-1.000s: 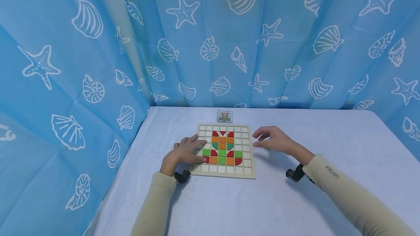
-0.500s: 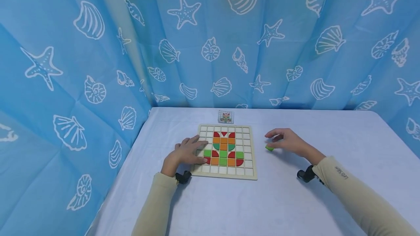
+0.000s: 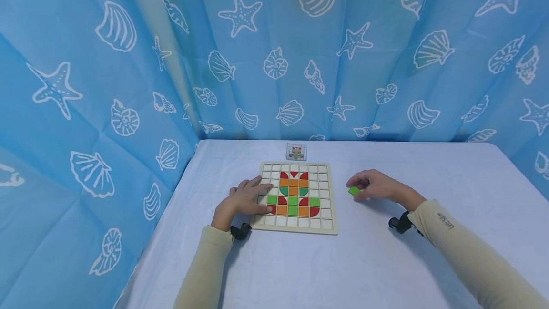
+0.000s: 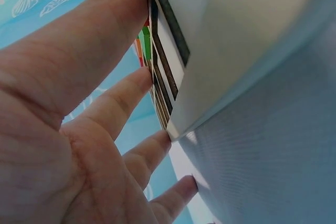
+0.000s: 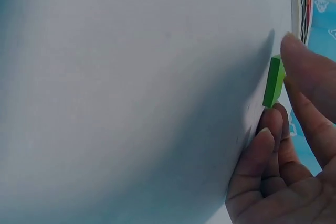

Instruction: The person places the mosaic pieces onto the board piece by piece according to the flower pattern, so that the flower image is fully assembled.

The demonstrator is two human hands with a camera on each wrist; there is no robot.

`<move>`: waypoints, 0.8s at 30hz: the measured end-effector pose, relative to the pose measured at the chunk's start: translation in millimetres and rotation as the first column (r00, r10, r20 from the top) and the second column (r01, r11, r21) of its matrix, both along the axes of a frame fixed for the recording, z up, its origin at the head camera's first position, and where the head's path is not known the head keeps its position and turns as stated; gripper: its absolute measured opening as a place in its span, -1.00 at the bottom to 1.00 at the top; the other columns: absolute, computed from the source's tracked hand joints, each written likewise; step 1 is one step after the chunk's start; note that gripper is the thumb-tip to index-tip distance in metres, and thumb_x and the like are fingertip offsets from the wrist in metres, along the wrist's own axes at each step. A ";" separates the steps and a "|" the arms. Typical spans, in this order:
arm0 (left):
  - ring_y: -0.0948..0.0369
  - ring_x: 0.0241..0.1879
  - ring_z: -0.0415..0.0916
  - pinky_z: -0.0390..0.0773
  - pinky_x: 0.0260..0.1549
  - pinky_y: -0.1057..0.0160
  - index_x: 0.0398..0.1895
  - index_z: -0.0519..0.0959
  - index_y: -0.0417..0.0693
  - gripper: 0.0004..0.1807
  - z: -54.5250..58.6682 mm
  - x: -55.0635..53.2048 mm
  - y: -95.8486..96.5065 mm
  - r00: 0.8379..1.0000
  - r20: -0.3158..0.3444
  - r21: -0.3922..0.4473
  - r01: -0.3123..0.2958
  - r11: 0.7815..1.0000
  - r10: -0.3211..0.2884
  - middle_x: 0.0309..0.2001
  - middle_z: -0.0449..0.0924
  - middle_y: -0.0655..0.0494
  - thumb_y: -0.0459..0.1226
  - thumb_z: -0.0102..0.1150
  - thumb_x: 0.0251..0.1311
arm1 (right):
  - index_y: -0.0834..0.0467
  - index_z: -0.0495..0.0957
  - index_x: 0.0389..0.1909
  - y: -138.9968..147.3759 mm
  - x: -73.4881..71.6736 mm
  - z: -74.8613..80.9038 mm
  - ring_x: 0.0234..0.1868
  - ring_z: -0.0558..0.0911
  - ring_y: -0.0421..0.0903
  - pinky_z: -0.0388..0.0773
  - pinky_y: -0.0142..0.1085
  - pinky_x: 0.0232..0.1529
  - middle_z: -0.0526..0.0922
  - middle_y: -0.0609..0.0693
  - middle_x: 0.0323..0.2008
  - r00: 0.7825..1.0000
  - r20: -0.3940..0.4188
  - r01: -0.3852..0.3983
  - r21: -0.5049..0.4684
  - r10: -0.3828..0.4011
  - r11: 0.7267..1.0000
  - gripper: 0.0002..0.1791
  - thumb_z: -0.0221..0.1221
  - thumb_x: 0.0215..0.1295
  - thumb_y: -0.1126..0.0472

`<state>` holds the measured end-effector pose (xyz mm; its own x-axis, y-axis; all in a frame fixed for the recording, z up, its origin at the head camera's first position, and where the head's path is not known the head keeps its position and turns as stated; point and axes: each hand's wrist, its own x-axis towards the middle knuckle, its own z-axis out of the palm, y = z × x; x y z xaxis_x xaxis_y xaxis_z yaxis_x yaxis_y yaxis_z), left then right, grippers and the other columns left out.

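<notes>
A wooden grid board [image 3: 296,230] lies on the table, its white squares partly filled with red, orange and green tiles in a symmetrical pattern. My left hand [image 3: 245,198] rests on its left side with the fingers spread. In the left wrist view, the fingertips [image 4: 144,77] touch the board's edge. To the right of the board, my right hand [image 3: 377,186] pinches a small bright green tile [image 3: 353,190] between thumb and fingers. The right wrist view shows this green tile [image 5: 273,82] standing on its edge, close to the tablecloth.
Behind the board is a small card [image 3: 296,152] printed with a similar coloured pattern. A white cloth covers the table [image 3: 300,271]. Blue curtains [image 3: 274,99] with shells and starfish close off the back and left. Each wrist wears a black camera [image 3: 401,223].
My right hand has moved right, away from the board's edge, and taken hold of the green tile, which now shows turned in its fingers. The left hand stays on the board.
</notes>
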<state>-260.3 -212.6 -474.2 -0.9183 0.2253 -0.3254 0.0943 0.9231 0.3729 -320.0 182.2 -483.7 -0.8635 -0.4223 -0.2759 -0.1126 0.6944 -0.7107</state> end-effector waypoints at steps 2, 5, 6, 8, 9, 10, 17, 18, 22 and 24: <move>-0.09 0.54 -0.14 -0.01 0.39 -0.34 0.47 0.25 0.40 -0.18 -0.9 -1.1 0.4 1.000 0.002 0.000 -0.001 1.000 0.001 0.59 -0.06 0.09 0.12 0.34 0.12 | 0.15 0.63 0.05 0.8 -0.6 -0.2 0.01 0.48 0.03 0.51 -0.14 0.08 0.59 0.10 0.05 1.000 0.009 -0.005 0.007 0.005 1.000 -0.52 0.44 0.03 0.27; -0.08 0.54 -0.14 -0.01 0.39 -0.34 0.47 0.26 0.40 -0.18 -1.6 -1.7 0.5 1.000 0.002 0.003 -0.001 1.000 0.001 0.59 -0.05 0.09 0.12 0.34 0.11 | 0.16 0.63 0.04 1.6 -1.2 -1.2 0.00 0.46 0.03 0.51 -0.17 0.05 0.57 0.10 0.03 1.000 0.017 -0.005 0.016 0.005 1.000 -0.54 0.41 0.05 0.32; -0.08 0.54 -0.14 -0.01 0.39 -0.34 0.47 0.26 0.40 -0.18 -1.9 -1.8 0.5 1.000 0.001 0.006 -0.001 1.000 0.001 0.59 -0.05 0.09 0.12 0.34 0.11 | 0.16 0.63 0.03 1.5 -1.3 -1.3 0.00 0.45 0.02 0.51 -0.18 0.04 0.56 0.10 0.02 1.000 0.018 -0.003 0.023 0.003 1.000 -0.55 0.40 0.06 0.33; -0.08 0.54 -0.13 0.00 0.38 -0.33 0.47 0.26 0.40 -0.18 -2.7 -1.9 0.2 1.000 -0.002 0.003 0.001 1.000 -0.001 0.59 -0.06 0.09 0.12 0.34 0.12 | 0.15 0.64 0.02 1.1 -1.2 -1.2 -0.02 0.45 0.02 0.52 -0.21 0.02 0.57 0.09 0.00 1.000 0.021 0.001 0.036 -0.001 0.999 -0.58 0.39 0.08 0.34; -0.09 0.54 -0.13 0.00 0.38 -0.34 0.47 0.26 0.40 -0.18 -3.0 -1.5 -0.1 1.000 -0.004 0.004 0.002 1.000 -0.002 0.59 -0.06 0.09 0.12 0.34 0.12 | 0.16 0.64 0.02 0.8 -1.1 -0.9 -0.03 0.45 0.02 0.52 -0.21 0.00 0.57 0.09 -0.01 1.000 0.019 -0.003 0.041 0.003 0.999 -0.58 0.39 0.08 0.34; -0.09 0.54 -0.13 0.00 0.38 -0.34 0.47 0.26 0.40 -0.18 -3.4 -1.4 0.0 1.000 -0.004 0.004 0.003 1.000 -0.003 0.59 -0.06 0.09 0.12 0.34 0.12 | 0.17 0.64 0.01 0.6 -0.8 -0.7 -0.04 0.45 0.02 0.52 -0.21 -0.02 0.58 0.10 -0.02 1.000 0.014 -0.010 0.048 0.009 0.999 -0.59 0.38 0.08 0.33; -0.11 0.54 -0.13 -0.01 0.38 -0.37 0.47 0.26 0.39 -0.18 -4.1 -2.0 2.0 1.000 -0.007 0.012 0.014 1.000 -0.014 0.59 -0.05 0.07 0.12 0.34 0.11 | 0.17 0.64 -0.14 -3.6 0.7 1.4 -0.17 0.43 -0.03 0.46 -0.27 -0.19 0.56 0.04 -0.23 1.000 -0.016 -0.001 0.082 0.002 0.997 -0.68 0.42 0.05 0.30; -0.11 0.54 -0.14 -0.02 0.38 -0.36 0.47 0.26 0.39 -0.18 -3.6 -1.9 2.2 1.000 -0.005 0.012 0.015 1.000 -0.015 0.59 -0.06 0.08 0.12 0.34 0.11 | 0.18 0.63 -0.16 -4.8 1.2 2.3 -0.18 0.43 -0.03 0.46 -0.27 -0.21 0.55 0.04 -0.26 1.000 -0.019 0.000 0.087 0.001 0.996 -0.69 0.42 0.05 0.31; -0.11 0.54 -0.15 -0.02 0.38 -0.36 0.46 0.26 0.40 -0.18 -3.0 -1.9 2.6 1.000 -0.005 0.001 0.007 1.000 -0.007 0.59 -0.06 0.08 0.12 0.34 0.11 | 0.19 0.60 -0.22 -11.4 2.1 5.9 -0.22 0.47 -0.04 0.49 -0.27 -0.20 0.57 0.04 -0.29 0.999 -0.048 -0.002 0.118 0.008 0.993 -0.72 0.42 0.03 0.33; -0.11 0.54 -0.15 -0.03 0.38 -0.37 0.46 0.27 0.39 -0.19 -3.5 -2.0 2.6 1.000 -0.006 -0.003 0.004 1.000 -0.004 0.59 -0.06 0.08 0.11 0.34 0.11 | 0.19 0.58 -0.24 -14.4 2.8 7.5 -0.23 0.48 -0.04 0.50 -0.25 -0.18 0.58 0.04 -0.30 0.998 -0.069 -0.002 0.136 0.011 0.991 -0.72 0.42 0.02 0.33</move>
<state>-262.3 -210.0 -477.7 -0.9192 0.2280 -0.3210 0.1000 0.9238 0.3697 -317.1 167.8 -476.2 -0.8798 -0.3906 -0.2709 -0.1629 0.7831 -0.6001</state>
